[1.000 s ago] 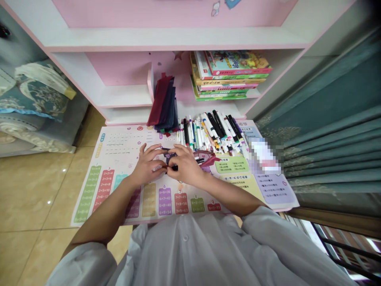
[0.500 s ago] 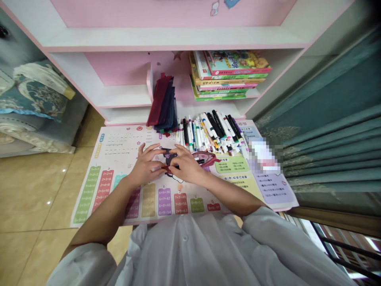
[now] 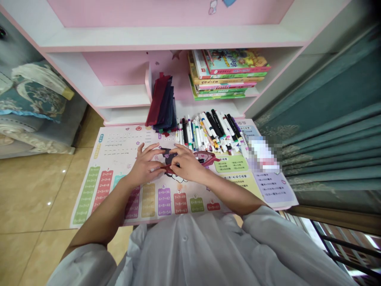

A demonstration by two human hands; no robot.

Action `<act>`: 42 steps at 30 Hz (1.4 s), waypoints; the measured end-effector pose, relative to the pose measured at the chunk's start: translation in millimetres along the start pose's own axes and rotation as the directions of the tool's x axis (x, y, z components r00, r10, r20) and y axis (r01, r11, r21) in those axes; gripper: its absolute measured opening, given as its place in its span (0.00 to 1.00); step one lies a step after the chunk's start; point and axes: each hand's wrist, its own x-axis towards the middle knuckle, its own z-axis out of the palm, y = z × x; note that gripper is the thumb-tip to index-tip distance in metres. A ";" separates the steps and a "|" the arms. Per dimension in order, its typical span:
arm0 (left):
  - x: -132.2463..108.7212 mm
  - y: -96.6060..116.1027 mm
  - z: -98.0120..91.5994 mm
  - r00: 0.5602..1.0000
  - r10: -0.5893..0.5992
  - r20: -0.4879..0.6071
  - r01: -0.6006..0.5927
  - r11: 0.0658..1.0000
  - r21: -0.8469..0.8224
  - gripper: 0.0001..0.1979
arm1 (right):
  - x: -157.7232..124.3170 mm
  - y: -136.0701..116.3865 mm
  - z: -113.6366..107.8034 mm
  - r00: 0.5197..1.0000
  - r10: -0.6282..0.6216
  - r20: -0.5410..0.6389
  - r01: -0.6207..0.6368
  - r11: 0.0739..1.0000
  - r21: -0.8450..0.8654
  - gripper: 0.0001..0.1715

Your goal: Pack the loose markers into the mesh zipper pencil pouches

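Observation:
My left hand (image 3: pixel 145 165) and my right hand (image 3: pixel 188 163) meet over the middle of the desk mat (image 3: pixel 117 157). Both pinch the near end of a red mesh pencil pouch (image 3: pixel 210 157), which lies flat and runs off to the right. A dark marker or zip end (image 3: pixel 169 156) shows between my fingertips; I cannot tell which. The left fingers are partly stretched, with the thumb pressed to the pouch's red edge. The right hand's fingers are curled over the pouch mouth. Just behind the pouch lies a heap of several markers (image 3: pixel 214 133).
More flat pouches, red and dark blue (image 3: pixel 163 104), lean upright against a shelf divider at the back. A stack of books (image 3: pixel 228 73) lies on the shelf to the right. A teal curtain (image 3: pixel 327 139) hangs close on the right; tiled floor and bedding (image 3: pixel 32 99) lie left.
Both hands have shifted slightly away from me on the mat, still together at the pouch's end. The dark piece between the fingers shows a little more.

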 end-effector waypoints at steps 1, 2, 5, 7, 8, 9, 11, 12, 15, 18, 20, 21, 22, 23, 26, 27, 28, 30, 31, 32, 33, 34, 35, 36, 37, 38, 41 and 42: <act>0.1 0.2 -0.1 1.000 0.000 0.000 0.000 1.000 0.000 0.09 | 0.1 0.2 -0.3 1.000 0.000 0.004 0.000 1.000 -0.002 0.08; 0.1 0.5 -0.2 1.000 -0.001 0.001 0.001 1.000 0.001 0.10 | 0.2 0.3 -0.7 1.000 -0.001 0.008 0.001 1.000 -0.003 0.09; 0.0 1.0 -0.4 1.000 -0.014 0.013 0.014 1.000 0.004 0.10 | 0.5 0.2 -2.8 1.000 -0.004 0.021 0.004 1.000 -0.002 0.09; -0.2 1.1 -0.5 1.000 -0.019 0.020 0.019 1.000 0.005 0.10 | 0.6 -0.5 -5.1 1.000 0.005 0.031 -0.005 1.000 -0.007 0.09; -0.3 1.0 -0.5 0.999 -0.022 0.024 0.022 1.000 0.005 0.10 | 0.7 -1.0 -6.5 0.999 0.015 0.040 -0.014 1.000 -0.013 0.10; -0.3 0.9 -0.5 0.999 -0.026 0.028 0.026 1.000 0.004 0.10 | 0.6 -1.7 -8.0 0.998 0.025 0.051 -0.024 1.000 -0.018 0.11; -0.3 0.6 -0.4 0.999 -0.037 0.036 0.037 0.999 0.003 0.10 | 0.6 -2.9 -10.6 0.997 0.041 0.071 -0.039 0.999 -0.027 0.12; -0.2 0.5 -0.3 0.998 -0.040 0.038 0.040 0.999 0.003 0.10 | 0.6 -3.2 -11.6 0.996 0.045 0.076 -0.043 0.999 -0.029 0.12; -0.1 0.4 -0.1 0.999 -0.031 0.033 0.030 1.000 0.003 0.10 | 0.6 -3.0 -13.1 0.996 0.046 0.076 -0.044 0.999 -0.030 0.12; -0.4 0.3 0.2 0.999 -0.026 0.025 0.025 1.000 0.011 0.10 | 0.7 -1.6 -13.3 0.996 0.045 0.074 -0.043 0.998 -0.039 0.12; -0.9 0.1 0.3 0.999 -0.034 0.028 0.033 0.999 0.020 0.10 | 0.5 -0.6 -13.7 0.996 0.047 0.071 -0.044 0.998 -0.044 0.13; -1.2 -0.1 0.4 0.999 -0.039 0.031 0.038 0.999 0.025 0.10 | 0.3 -0.3 -13.9 0.996 0.047 0.070 -0.044 0.998 -0.045 0.13; -1.4 -0.4 0.5 0.999 -0.042 0.034 0.041 0.999 0.030 0.10 | 0.1 0.1 -14.1 0.997 0.047 0.067 -0.044 0.998 -0.046 0.13; -1.6 -0.7 0.4 0.998 -0.043 0.035 0.042 0.999 0.033 0.10 | -0.1 0.5 -14.2 0.997 0.046 0.065 -0.043 0.998 -0.047 0.13; -1.9 -1.6 0.0 0.999 -0.042 0.034 0.040 0.998 0.038 0.09 | -0.4 1.9 -13.9 0.998 0.042 0.050 -0.039 0.998 -0.055 0.12; -1.9 -1.8 -0.2 0.999 -0.043 0.033 0.042 0.998 0.037 0.09 | -0.3 2.4 -13.8 0.998 0.040 0.043 -0.037 0.998 -0.058 0.11; -1.9 -1.9 -0.4 0.998 -0.046 0.034 0.045 0.998 0.036 0.09 | -0.2 2.8 -13.7 0.999 0.039 0.038 -0.036 0.998 -0.060 0.11; -1.9 -1.8 -0.9 0.998 -0.051 0.036 0.049 0.998 0.035 0.09 | 0.1 3.4 -14.0 0.999 0.037 0.036 -0.035 0.998 -0.061 0.11; -1.9 -1.7 -1.0 0.998 -0.050 0.034 0.049 0.998 0.035 0.09 | 0.2 3.5 -14.3 0.998 0.036 0.042 -0.033 0.998 -0.061 0.12; -1.9 -1.6 -1.1 0.998 -0.048 0.032 0.047 0.998 0.036 0.09 | 0.3 3.6 -14.8 0.998 0.035 0.048 -0.032 0.997 -0.063 0.12; -1.9 -1.5 -1.1 0.998 -0.047 0.030 0.046 0.998 0.036 0.09 | 0.4 3.8 -15.1 0.998 0.035 0.053 -0.031 0.997 -0.066 0.12; -1.9 -1.4 -1.2 0.999 -0.046 0.030 0.045 0.998 0.036 0.09 | 0.4 4.0 -15.5 0.998 0.036 0.057 -0.032 0.997 -0.071 0.12; -1.9 -1.5 -1.2 0.999 -0.045 0.030 0.044 0.998 0.036 0.09 | 0.3 4.4 -15.6 0.997 0.039 0.060 -0.035 0.997 -0.076 0.13; -1.9 -1.6 -1.3 0.999 -0.045 0.030 0.044 0.998 0.037 0.09 | 0.2 5.0 -15.6 0.997 0.043 0.059 -0.039 0.996 -0.080 0.13; -1.9 -1.7 -1.4 0.999 -0.044 0.028 0.043 0.998 0.038 0.09 | 0.1 5.7 -15.4 0.997 0.047 0.060 -0.042 0.996 -0.085 0.12; -1.8 -1.9 -1.6 0.999 -0.043 0.023 0.042 0.998 0.038 0.09 | 0.0 6.5 -15.2 0.997 0.050 0.061 -0.045 0.995 -0.088 0.12; -1.5 -2.5 -2.3 0.999 -0.044 0.014 0.044 0.998 0.046 0.09 | 0.1 8.4 -14.5 0.997 0.053 0.061 -0.047 0.995 -0.091 0.13; -1.4 -2.7 -2.6 0.999 -0.046 0.016 0.045 0.998 0.048 0.09 | 0.1 8.7 -14.7 0.997 0.052 0.060 -0.047 0.995 -0.088 0.13</act>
